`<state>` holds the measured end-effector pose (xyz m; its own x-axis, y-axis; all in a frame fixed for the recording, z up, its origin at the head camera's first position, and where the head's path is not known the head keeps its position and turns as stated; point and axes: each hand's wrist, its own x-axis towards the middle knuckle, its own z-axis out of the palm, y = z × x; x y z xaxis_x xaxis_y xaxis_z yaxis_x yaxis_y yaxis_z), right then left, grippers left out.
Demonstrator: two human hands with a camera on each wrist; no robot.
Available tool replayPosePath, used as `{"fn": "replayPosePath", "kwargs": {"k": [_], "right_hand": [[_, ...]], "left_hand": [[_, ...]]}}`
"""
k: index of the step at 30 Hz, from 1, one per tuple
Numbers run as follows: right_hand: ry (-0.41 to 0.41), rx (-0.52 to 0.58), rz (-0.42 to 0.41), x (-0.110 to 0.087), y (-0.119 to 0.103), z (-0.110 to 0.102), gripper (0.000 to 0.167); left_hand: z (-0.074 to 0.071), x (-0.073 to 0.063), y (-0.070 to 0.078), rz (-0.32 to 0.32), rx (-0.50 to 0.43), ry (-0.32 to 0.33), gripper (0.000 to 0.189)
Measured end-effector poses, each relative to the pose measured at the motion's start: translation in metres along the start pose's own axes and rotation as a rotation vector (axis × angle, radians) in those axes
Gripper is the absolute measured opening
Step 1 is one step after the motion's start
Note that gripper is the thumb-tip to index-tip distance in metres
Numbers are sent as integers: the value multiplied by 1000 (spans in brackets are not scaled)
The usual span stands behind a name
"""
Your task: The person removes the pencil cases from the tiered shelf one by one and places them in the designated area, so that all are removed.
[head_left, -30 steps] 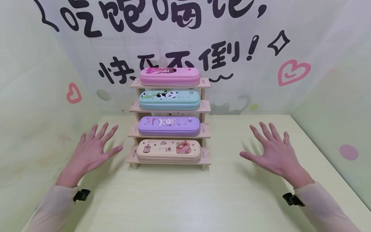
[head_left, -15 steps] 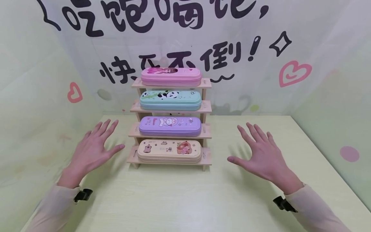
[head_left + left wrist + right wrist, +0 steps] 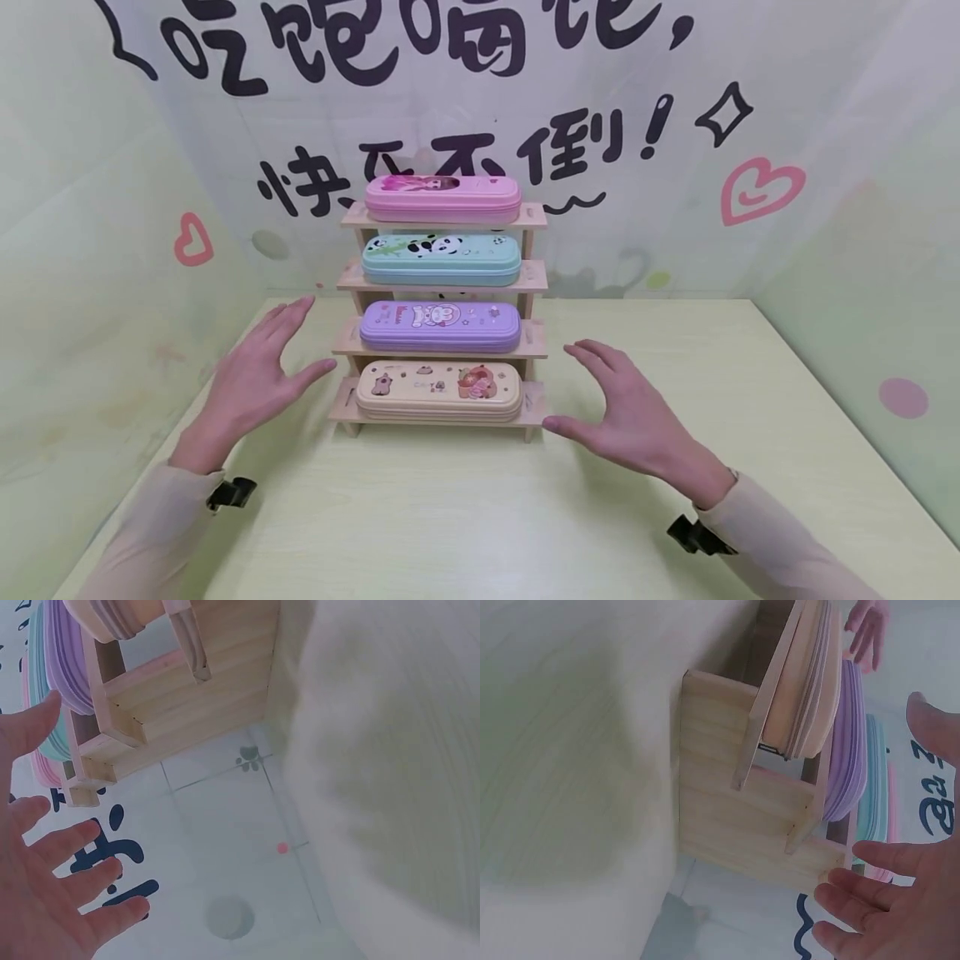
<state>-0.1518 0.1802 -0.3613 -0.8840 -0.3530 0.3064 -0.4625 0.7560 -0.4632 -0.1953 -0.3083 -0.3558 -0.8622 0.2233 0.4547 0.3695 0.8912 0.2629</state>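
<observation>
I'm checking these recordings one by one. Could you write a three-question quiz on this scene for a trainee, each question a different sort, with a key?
1. Multiple choice: which case sits lowest on the rack?
A) the pink case
B) the cream case
C) the purple case

2. True or false: the left hand is gripping a case.

3. Fill in the blank: the animal printed in black and white on the turquoise case is a ____.

Key:
1. B; the cream case is on the bottom shelf.
2. False; the left hand holds nothing.
3. Panda.
</observation>
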Motion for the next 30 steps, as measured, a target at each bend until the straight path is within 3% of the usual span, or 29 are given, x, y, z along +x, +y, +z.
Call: {"fn": "replayPosePath", "kwargs": {"k": [7, 16, 30], "right_hand": [[-58, 167, -24, 6, -16, 14, 90], [-91, 208, -53, 17, -27, 36, 87], [-86, 279, -58, 30, -25, 54, 80]], "left_hand": [[6, 12, -2, -22, -136, 17, 101], [15, 27, -5, 5, -285, -19, 107], [22, 38, -5, -24, -349, -114, 105]]}}
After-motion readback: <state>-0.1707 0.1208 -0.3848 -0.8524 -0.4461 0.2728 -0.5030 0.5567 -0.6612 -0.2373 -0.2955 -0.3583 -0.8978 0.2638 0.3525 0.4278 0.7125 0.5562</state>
